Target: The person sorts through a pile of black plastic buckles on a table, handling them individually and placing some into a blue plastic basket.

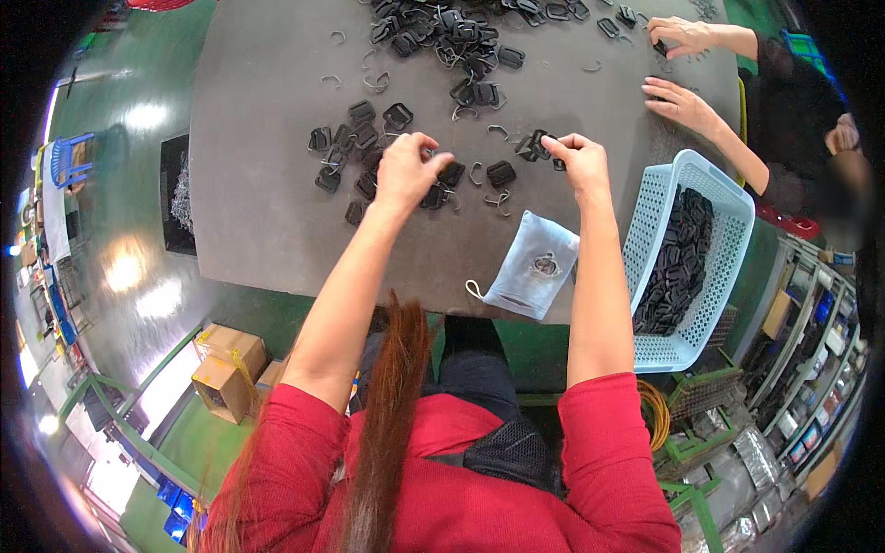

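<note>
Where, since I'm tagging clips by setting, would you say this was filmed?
Probably a factory workshop or small assembly area: a heap of black buckle-like parts lies on the grey table, a light-blue basket holds many more black pieces, and crowded shelves stand at the right.

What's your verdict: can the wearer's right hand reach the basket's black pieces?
Likely yes: the blue basket is open-topped, its black pieces uncovered, though the right hand seems to hold a black part.

Workshop: big worktable (267, 203), parts basket (725, 263)
</note>
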{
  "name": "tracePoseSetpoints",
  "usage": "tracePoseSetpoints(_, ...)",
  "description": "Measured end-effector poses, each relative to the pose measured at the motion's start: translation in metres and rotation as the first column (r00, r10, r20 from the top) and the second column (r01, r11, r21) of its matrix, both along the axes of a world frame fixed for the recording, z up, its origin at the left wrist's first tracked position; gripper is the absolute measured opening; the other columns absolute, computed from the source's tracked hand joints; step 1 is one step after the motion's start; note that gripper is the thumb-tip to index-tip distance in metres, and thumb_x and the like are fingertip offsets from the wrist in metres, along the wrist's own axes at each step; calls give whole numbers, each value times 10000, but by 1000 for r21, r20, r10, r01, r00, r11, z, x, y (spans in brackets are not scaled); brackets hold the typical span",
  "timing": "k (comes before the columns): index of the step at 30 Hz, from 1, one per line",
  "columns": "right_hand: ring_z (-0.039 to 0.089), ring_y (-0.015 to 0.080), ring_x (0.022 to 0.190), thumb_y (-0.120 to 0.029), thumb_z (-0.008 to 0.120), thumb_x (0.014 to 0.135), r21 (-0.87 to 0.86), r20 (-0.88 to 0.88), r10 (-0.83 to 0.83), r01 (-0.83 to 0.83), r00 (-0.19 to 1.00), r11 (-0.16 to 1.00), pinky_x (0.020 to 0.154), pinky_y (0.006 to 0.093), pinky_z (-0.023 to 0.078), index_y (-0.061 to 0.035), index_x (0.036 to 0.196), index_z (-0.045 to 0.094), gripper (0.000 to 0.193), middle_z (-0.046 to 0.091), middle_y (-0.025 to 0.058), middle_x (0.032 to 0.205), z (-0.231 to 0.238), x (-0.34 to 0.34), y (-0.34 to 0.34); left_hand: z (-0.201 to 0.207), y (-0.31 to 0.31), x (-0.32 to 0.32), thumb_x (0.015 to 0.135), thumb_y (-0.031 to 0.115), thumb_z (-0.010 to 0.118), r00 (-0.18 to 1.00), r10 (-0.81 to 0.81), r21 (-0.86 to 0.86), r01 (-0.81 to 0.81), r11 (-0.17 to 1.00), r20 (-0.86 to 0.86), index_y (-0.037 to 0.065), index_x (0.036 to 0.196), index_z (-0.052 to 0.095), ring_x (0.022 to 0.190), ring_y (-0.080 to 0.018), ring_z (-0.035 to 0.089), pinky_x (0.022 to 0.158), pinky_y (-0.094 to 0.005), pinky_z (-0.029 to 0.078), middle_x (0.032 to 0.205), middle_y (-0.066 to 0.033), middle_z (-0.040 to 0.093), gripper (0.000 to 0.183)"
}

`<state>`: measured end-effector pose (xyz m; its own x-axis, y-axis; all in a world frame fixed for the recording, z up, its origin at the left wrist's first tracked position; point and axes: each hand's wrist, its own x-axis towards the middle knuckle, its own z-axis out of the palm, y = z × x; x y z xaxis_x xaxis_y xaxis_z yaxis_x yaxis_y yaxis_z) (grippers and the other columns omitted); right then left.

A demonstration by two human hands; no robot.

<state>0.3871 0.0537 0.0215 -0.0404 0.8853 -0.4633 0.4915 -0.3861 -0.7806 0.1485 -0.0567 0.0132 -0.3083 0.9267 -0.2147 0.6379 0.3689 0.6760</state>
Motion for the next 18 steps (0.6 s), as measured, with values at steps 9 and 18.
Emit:
tracePoseSetpoints(9,416,41,501,-218,765,697,4,83,-96,96,992,995,428,217,279,-80,681,614,206,532,-44,613,2,35,-20,11,4,28,683,215,724,961,-192,-188,155,970,-201,76,964,481,906,-337,581,747,-431,452,935,-140,608,397)
tracePoseSetpoints(18,367,42,509,-241,751,719,-409,-439,-396,213,806,887,446,204,249,-119,700,581,209,497,-66,644,59,88,-50,34,25,44,779,144,651,536,436,-563,92,821,723,65,1109,529,586,-33,406,432,-187,268,758,30,516,361)
